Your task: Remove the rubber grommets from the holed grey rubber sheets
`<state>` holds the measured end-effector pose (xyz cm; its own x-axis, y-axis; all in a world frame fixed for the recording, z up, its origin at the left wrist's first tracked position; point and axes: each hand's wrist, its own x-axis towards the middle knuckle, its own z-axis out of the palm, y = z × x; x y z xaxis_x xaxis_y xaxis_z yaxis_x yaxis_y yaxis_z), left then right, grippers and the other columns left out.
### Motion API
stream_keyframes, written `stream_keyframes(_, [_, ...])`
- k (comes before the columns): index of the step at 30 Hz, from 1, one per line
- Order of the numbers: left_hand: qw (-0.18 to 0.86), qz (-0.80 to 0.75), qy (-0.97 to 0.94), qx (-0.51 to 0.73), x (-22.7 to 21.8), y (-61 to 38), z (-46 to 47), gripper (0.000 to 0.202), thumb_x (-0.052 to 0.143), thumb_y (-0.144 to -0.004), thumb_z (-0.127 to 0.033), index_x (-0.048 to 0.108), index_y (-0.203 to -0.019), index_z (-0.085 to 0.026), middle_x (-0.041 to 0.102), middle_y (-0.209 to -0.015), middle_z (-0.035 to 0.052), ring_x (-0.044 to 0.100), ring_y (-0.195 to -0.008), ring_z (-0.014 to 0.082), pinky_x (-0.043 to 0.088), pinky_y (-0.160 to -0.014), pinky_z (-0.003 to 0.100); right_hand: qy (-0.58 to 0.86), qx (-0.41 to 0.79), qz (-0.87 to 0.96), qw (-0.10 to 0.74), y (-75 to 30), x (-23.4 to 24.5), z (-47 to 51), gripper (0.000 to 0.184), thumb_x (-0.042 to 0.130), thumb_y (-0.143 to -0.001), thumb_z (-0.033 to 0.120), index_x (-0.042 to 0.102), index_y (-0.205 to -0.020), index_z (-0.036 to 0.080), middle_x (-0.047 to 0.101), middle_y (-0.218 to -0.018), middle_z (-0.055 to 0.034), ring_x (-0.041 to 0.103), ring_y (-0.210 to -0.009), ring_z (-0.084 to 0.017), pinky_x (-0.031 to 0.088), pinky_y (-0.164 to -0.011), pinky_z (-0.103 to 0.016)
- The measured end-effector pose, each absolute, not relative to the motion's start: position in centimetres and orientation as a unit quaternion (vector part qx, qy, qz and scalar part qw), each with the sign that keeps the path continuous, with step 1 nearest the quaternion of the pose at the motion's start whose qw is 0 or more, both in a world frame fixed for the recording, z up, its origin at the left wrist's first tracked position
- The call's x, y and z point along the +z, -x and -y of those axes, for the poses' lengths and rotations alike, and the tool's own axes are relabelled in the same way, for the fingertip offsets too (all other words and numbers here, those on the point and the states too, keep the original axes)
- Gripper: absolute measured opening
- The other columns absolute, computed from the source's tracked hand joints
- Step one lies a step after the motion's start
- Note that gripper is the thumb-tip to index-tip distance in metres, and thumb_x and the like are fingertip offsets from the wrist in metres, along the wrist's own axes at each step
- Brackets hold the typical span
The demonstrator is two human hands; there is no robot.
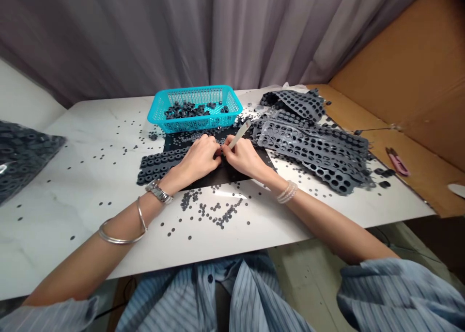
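Note:
My left hand (202, 157) lies over the right end of a black rubber sheet (160, 163) with rows of ring-shaped parts. Its fingers are curled closed, and whatever their tips hold is hidden. Close beside it, my right hand (242, 153) is closed around a pale, slim, pen-like tool (240, 133), which slants up to the right; its working tip is hidden between the hands. Both hands are over a black mat (207, 179) on the white table. Small dark discs (221, 215) lie scattered in front of the mat and around it.
Behind the hands stands a turquoise basket (194, 124) with loose black rubber parts. Punched-out rubber sheets (308, 148) are heaped at the right. A clear bag of black parts (25, 157) sits at the left. Pink-handled snips (397, 162) rest on cardboard (417, 157) at the right.

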<state>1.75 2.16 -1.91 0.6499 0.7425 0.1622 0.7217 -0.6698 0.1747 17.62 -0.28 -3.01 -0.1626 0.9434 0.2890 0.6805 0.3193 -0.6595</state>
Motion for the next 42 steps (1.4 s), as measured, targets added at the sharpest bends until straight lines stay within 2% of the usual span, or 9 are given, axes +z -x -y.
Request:
stream_keyframes(4, [0.149, -0.425, -0.868, 0.211, -2.1, -0.9, -2.0, 0.015, 0.057, -0.082, -0.021, 0.069, -0.076, -0.017, 0.067, -0.087, 0.0079, 0.058, -0.089, 0.0244, 0.043, -0.084, 0.039, 0.552, 0.205, 0.730, 0.348, -17.7, -3.0, 0.3, 0.017, 0.047, -0.086, 0.018, 0.051, -0.069, 0.021, 0.057, -0.063, -0.0002, 0.050, -0.059, -0.016, 0.033, -0.061, -0.027])
stream_keyframes(10, [0.456, -0.474, -0.598, 0.458, -1.3, 1.2, -1.1, 0.020, 0.076, -0.075, -0.033, 0.074, -0.085, -0.016, 0.071, -0.091, 0.0061, 0.061, -0.081, 0.0166, 0.047, -0.075, 0.030, 0.556, 0.252, 0.698, 0.375, -18.0, -3.2, 0.5, 0.019, 0.050, -0.088, 0.024, 0.050, -0.068, 0.021, 0.055, -0.059, 0.0016, 0.048, -0.056, -0.014, 0.033, -0.060, -0.027])
stream_keyframes(16, [0.648, -0.438, -0.450, 0.431, -1.1, 1.4, -0.6, 0.012, 0.075, -0.077, -0.017, 0.076, -0.088, -0.015, 0.071, -0.096, 0.0083, 0.062, -0.083, 0.0122, 0.051, -0.072, 0.023, 0.563, 0.257, 0.661, 0.425, -19.2, -3.2, 0.3, 0.025, 0.048, -0.091, 0.033, 0.048, -0.068, 0.022, 0.056, -0.059, 0.0014, 0.050, -0.058, -0.015, 0.035, -0.061, -0.027])
stream_keyframes(21, [0.695, -0.421, -0.406, 0.418, -0.9, 0.8, -0.1, 0.015, 0.065, -0.086, -0.013, 0.076, -0.095, -0.016, 0.071, -0.098, 0.0084, 0.063, -0.083, 0.0112, 0.055, -0.078, 0.023, 0.568, 0.194, 0.684, 0.415, -20.0, -3.7, -0.1, 0.025, 0.047, -0.092, 0.033, 0.046, -0.068, 0.023, 0.055, -0.059, 0.0007, 0.050, -0.057, -0.016, 0.034, -0.061, -0.028])
stream_keyframes(26, [0.735, -0.413, -0.317, 0.435, -0.6, 0.5, 0.2, 0.010, 0.063, -0.088, -0.011, 0.072, -0.083, -0.014, 0.070, -0.092, 0.0070, 0.066, -0.085, 0.0091, 0.056, -0.081, 0.018, 0.571, 0.172, 0.690, 0.409, -20.4, -4.1, -0.6, 0.025, 0.047, -0.092, 0.033, 0.047, -0.070, 0.023, 0.058, -0.060, -0.0005, 0.053, -0.058, -0.018, 0.033, -0.061, -0.028])
stream_keyframes(33, [0.743, -0.398, -0.289, 0.453, -0.5, 0.5, 0.8, 0.006, 0.068, -0.088, -0.019, 0.066, -0.084, -0.014, 0.073, -0.096, 0.0101, 0.070, -0.097, 0.0146, 0.058, -0.090, 0.024, 0.552, 0.164, 0.707, 0.411, -20.8, -4.0, -0.6, 0.027, 0.047, -0.093, 0.035, 0.047, -0.069, 0.022, 0.058, -0.060, 0.0000, 0.051, -0.055, -0.016, 0.033, -0.060, -0.028])
stream_keyframes(36, [0.746, -0.390, -0.306, 0.445, -0.4, 0.5, 0.8, 0.003, 0.066, -0.086, -0.014, 0.064, -0.088, -0.014, 0.071, -0.102, 0.0119, 0.068, -0.105, 0.0170, 0.057, -0.095, 0.026, 0.555, 0.179, 0.692, 0.427, -20.6, -3.9, -0.5, 0.027, 0.049, -0.092, 0.036, 0.049, -0.069, 0.022, 0.061, -0.061, -0.0007, 0.055, -0.058, -0.017, 0.036, -0.061, -0.028])
stream_keyframes(39, [0.730, -0.404, -0.339, 0.434, -0.4, 0.8, 0.5, 0.022, 0.051, -0.077, 0.001, 0.060, -0.087, -0.017, 0.069, -0.106, 0.0125, 0.066, -0.109, 0.0176, 0.056, -0.097, 0.031, 0.548, 0.238, 0.660, 0.455, -20.0, -3.7, 0.0, 0.026, 0.051, -0.091, 0.039, 0.051, -0.071, 0.021, 0.065, -0.063, -0.0017, 0.062, -0.064, -0.019, 0.041, -0.063, -0.028])
stream_keyframes(42, [0.662, -0.462, -0.429, 0.406, -0.4, 1.1, 0.1, 0.027, 0.040, -0.069, -0.001, 0.057, -0.083, -0.017, 0.066, -0.101, 0.0130, 0.065, -0.098, 0.0185, 0.056, -0.089, 0.037, 0.532, 0.309, 0.646, 0.451, -19.3, -3.6, 0.5, 0.025, 0.052, -0.090, 0.040, 0.054, -0.074, 0.021, 0.067, -0.065, -0.0018, 0.066, -0.066, -0.019, 0.045, -0.065, -0.028])
